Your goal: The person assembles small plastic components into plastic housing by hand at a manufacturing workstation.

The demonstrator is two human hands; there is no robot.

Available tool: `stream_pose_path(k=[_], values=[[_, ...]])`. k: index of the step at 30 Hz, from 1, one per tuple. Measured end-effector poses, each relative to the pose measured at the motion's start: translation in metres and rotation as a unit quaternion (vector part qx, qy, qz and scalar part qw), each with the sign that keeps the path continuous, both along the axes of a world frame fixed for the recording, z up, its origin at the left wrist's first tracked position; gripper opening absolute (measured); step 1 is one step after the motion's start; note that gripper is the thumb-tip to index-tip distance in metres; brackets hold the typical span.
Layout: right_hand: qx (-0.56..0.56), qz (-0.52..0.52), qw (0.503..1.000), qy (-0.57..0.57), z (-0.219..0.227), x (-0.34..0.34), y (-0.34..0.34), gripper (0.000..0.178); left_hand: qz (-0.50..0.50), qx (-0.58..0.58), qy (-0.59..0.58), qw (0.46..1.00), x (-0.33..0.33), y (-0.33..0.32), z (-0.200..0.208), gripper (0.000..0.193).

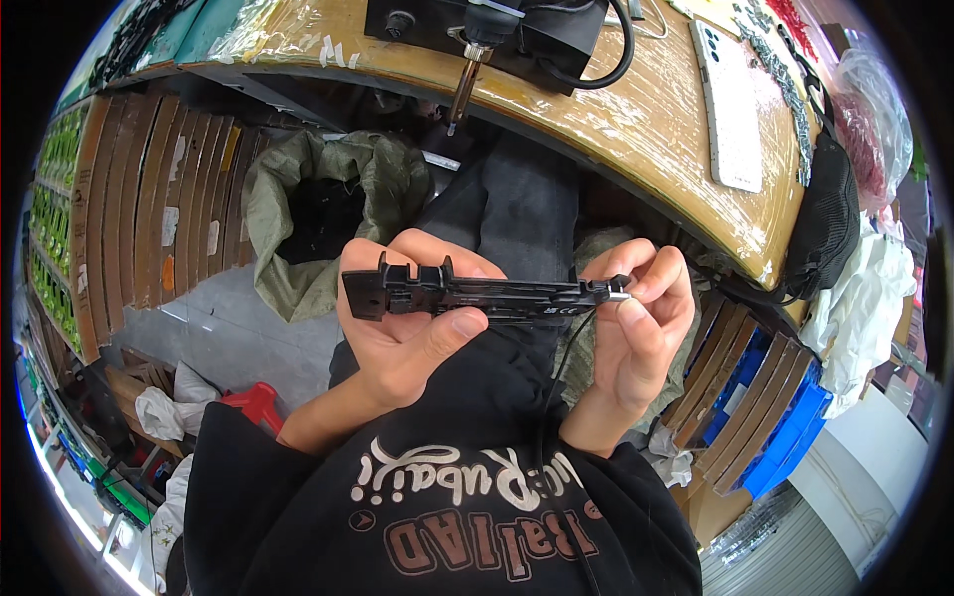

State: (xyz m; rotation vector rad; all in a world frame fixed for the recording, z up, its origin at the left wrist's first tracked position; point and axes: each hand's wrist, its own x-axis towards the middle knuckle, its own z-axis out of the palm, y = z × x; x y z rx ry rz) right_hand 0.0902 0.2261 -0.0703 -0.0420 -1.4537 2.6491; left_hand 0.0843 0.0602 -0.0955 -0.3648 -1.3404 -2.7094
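A long, narrow black plastic housing [497, 298] with clips and notches lies level across my lap, in front of my body. My left hand [412, 348] grips its left part, with the thumb on the near face and the fingers behind. At the right end, my right hand [646, 323] pinches a small silver-coloured metal piece [618, 295] between thumb and fingers. Whether that piece is a plug or a pin, I cannot tell. A thin black cable [564, 363] hangs from near this end and runs down over my shirt.
Ahead, a soldering iron [465, 94] points down from a black box [547, 45] over the edge of the film-covered table [636, 99]. A white phone [730, 109] lies there. Left are an open woven sack [273, 199] and stacked cardboard trays [164, 199]; right, blue trays [790, 437].
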Motion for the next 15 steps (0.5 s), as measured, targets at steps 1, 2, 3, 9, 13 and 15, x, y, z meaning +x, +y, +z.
stream_pose_path(k=[1,2,3,9,13,15], values=[[0.0,0.0,1.0,0.0,0.0,0.0,0.001,0.016,0.0,0.0,0.0,1.0,0.0,0.0,0.0,0.039],[-0.001,0.007,1.0,0.003,-0.001,-0.001,0.002,0.016,-0.006,0.0,0.003,1.0,0.0,0.0,0.0,0.039],[-0.001,0.015,1.0,0.006,-0.001,-0.001,0.003,0.016,-0.012,0.0,0.007,1.0,0.0,0.0,0.0,0.039],[-0.002,0.034,0.999,0.012,0.0,-0.002,0.007,0.016,-0.022,0.032,0.015,0.999,-0.003,0.002,0.002,0.039],[0.012,0.024,0.999,0.021,-0.001,-0.001,0.008,0.016,-0.102,0.049,0.014,0.993,-0.008,0.001,-0.002,0.041],[-0.026,0.012,0.999,0.042,0.0,0.001,0.008,0.016,-0.171,0.054,-0.003,0.984,-0.012,0.005,0.0,0.047]])
